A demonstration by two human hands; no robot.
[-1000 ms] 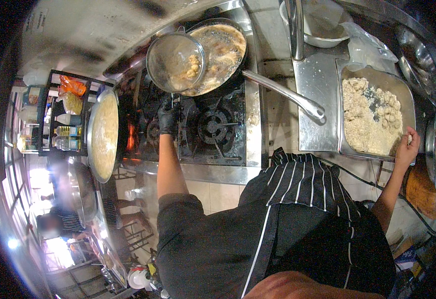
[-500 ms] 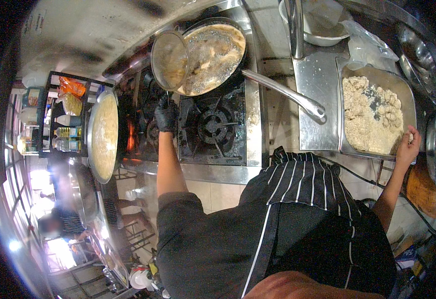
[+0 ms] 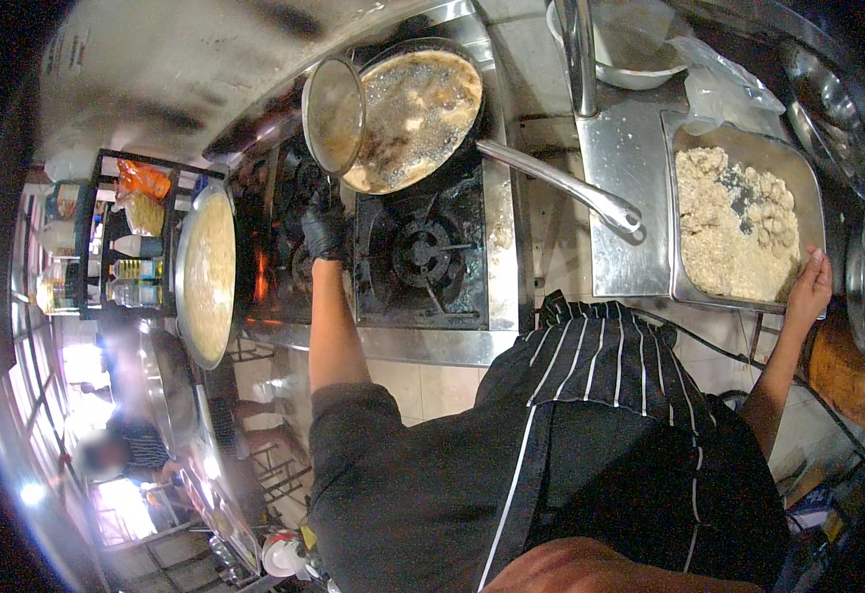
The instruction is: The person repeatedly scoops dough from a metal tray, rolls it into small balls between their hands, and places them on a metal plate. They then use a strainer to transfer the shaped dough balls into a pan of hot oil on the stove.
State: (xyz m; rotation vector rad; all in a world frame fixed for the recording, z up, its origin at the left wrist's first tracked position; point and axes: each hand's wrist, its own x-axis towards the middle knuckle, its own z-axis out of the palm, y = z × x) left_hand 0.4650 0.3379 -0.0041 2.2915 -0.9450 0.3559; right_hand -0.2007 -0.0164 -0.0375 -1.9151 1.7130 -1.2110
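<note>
My left hand (image 3: 324, 229), in a black glove, is closed on the handle of a round mesh strainer (image 3: 334, 114). The strainer is tilted at the left rim of a frying pan (image 3: 561, 186), partly overlapping it. Bubbling oil (image 3: 413, 124) with pale pieces fills the pan. My bare right hand (image 3: 808, 289) is closed at the near right corner of a metal tray (image 3: 810, 188), its fingers gripping the rim. Inside the tray lies a crumbly, pale floury coating (image 3: 729, 262), with coated lumps (image 3: 771, 208) toward the right.
A black burner grate (image 3: 425, 252) sits just in front of the pan. To the left stands a wide pan of pale liquid (image 3: 205, 277), beside a rack of bottles (image 3: 136, 269). A plastic bag (image 3: 729, 94) overhangs the tray's far edge. Another person (image 3: 141, 445) is at far left.
The strainer has turned more edge-on and shifted slightly left, uncovering more oil. My right hand's fingers have drawn together at the tray's corner.
</note>
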